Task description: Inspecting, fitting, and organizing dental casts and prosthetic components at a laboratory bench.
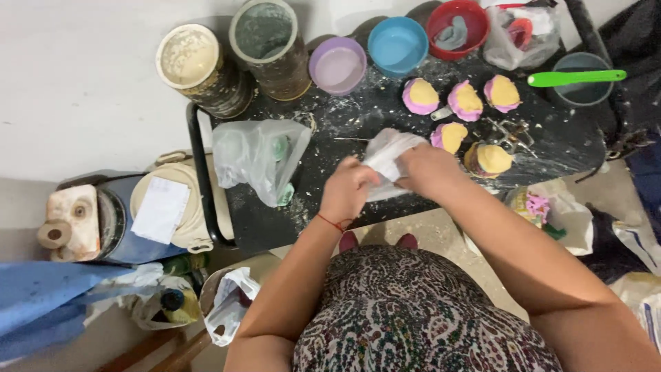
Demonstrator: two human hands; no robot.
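Observation:
Both hands meet over the front of a black, powder-dusted table (323,138). My left hand (348,187) and my right hand (428,169) both grip a crumpled clear plastic bag (387,155) between them. Just beyond the bag lie several pink moulds filled with yellow paste (468,100), one of them in a brownish mould (490,160). A red thread circles my left wrist.
At the table's back stand two dirty tins (196,65), a purple bowl (337,65), a blue bowl (397,45), a red bowl (458,27) and a grey cup with a green spatula (577,77). Another plastic bag (258,158) lies left. Buckets and bags crowd the floor.

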